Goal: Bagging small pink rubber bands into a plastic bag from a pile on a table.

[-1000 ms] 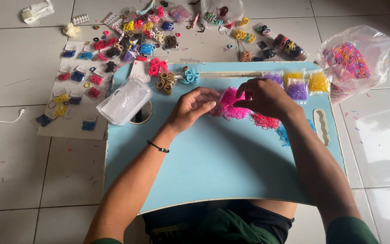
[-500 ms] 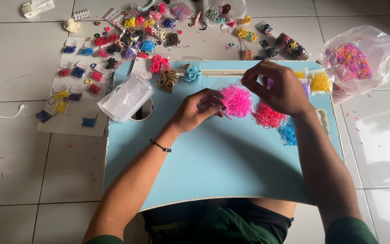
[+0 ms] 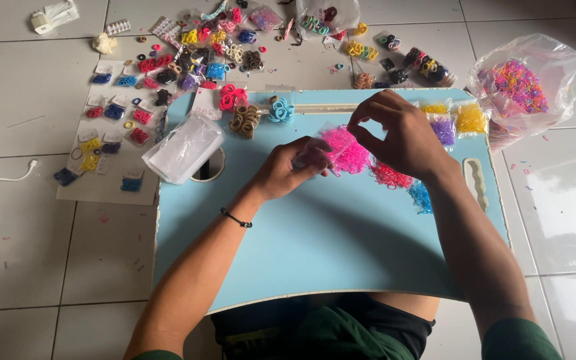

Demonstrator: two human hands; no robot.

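We see both hands over a light blue lap table (image 3: pixel 315 253). Left hand (image 3: pixel 288 170) pinches a small clear bag of pink rubber bands (image 3: pixel 338 150); right hand (image 3: pixel 401 137) has fingertips at the bag's top edge. Red bands (image 3: pixel 391 177) and blue bands (image 3: pixel 421 197) lie just right of it. Stack of clear bags (image 3: pixel 183 148) sits on the table's far left. Big clear bag of mixed bands (image 3: pixel 525 83) on the floor, far right.

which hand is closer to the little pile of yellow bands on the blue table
Right. The right hand is just left of the yellow bands, a small gap apart. The left hand is farther left, past the pink bands.
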